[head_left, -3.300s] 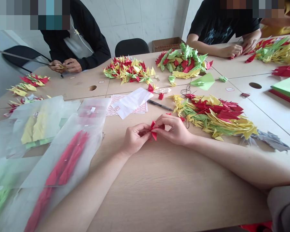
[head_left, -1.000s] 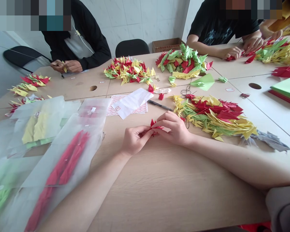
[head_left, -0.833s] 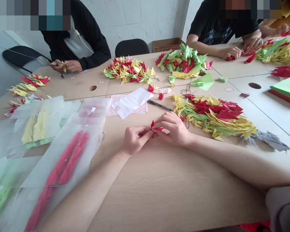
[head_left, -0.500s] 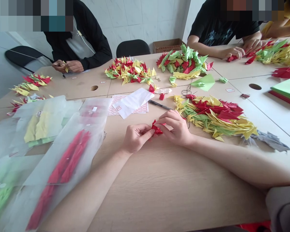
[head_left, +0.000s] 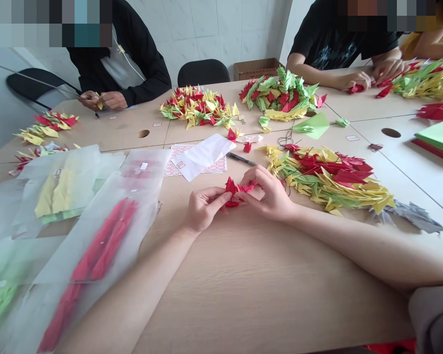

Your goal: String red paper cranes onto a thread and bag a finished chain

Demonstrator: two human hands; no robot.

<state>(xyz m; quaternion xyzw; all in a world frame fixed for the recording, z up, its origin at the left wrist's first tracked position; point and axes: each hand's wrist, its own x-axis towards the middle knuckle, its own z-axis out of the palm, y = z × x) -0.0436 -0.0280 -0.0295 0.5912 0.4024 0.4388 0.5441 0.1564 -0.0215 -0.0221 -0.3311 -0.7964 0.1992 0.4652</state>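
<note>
A: Head view, the only one. State of each hand?

B: Left hand (head_left: 204, 206): grasping, thumb and forefinger pinching one side of the red folded paper (head_left: 230, 186). Right hand (head_left: 270, 195): fingers bent, pinching the other side. The paper sits between the fingertips, above the near part of the tabletop (head_left: 266, 275). Exact fold lines too small to read.

A: Main hazard, in your judgement?

B: Tearing. Both pinches bear on one small piece; if the hands pull apart unevenly, a pointed tip could rip or a crease could spring loose.

A: Second?

B: Dropping. Only fingertips hold it, so a slack pinch could let it fall. A loss should be easy to spot on the bare wood below, harder if it flew into the mixed pile (head_left: 339, 172) beyond the right hand, which has red pieces too.

A: Anything around the arms?

B: Right forearm runs close along the near edge of that pile; a careless sweep could scatter loose yellow tips. On the other side, the left forearm overlaps the clear bags (head_left: 147, 196) in view. Contact: cannot tell. If touching, an elbow shift might drag the film and the red bundles (head_left: 112, 241) inside.
</note>
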